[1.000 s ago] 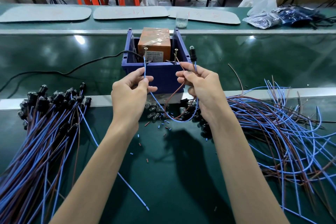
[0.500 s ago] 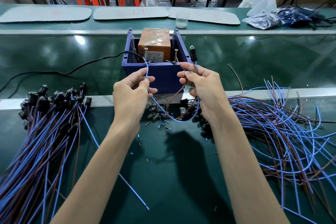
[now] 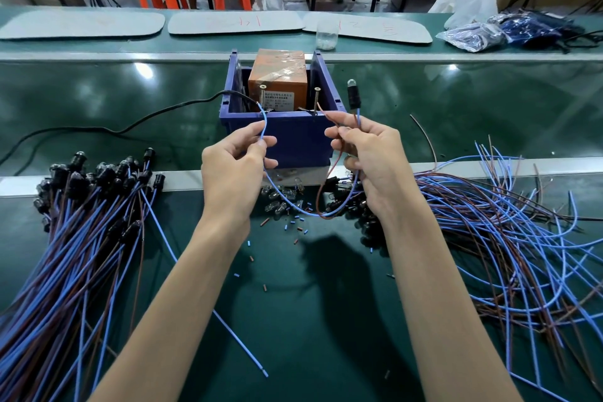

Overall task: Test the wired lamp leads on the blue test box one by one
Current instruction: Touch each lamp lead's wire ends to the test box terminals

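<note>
The blue test box (image 3: 295, 137) stands at the middle of the bench, with an orange block (image 3: 279, 75) inside and two upright screws, the left screw (image 3: 262, 94) and the right screw (image 3: 316, 98), at its front rim. My left hand (image 3: 236, 166) pinches the blue lead (image 3: 265, 122), whose bare tip sits just left of and below the left screw's head. My right hand (image 3: 370, 157) pinches the brown lead (image 3: 328, 116) near the right screw and holds the black lamp socket (image 3: 352, 98) upright, its bulb unlit. Both leads loop down between my hands.
A bundle of wired lamps (image 3: 81, 225) lies at the left, a loose heap of blue and brown leads (image 3: 509, 238) at the right. Small glass bulbs (image 3: 280, 201) and cut insulation bits lie in front of the box. A black cable (image 3: 114, 130) runs left from the box.
My left hand has lowered the blue lead's tip from beside the left screw's head to below it and a little leftward. The brown lead's tip has come away from the right screw.
</note>
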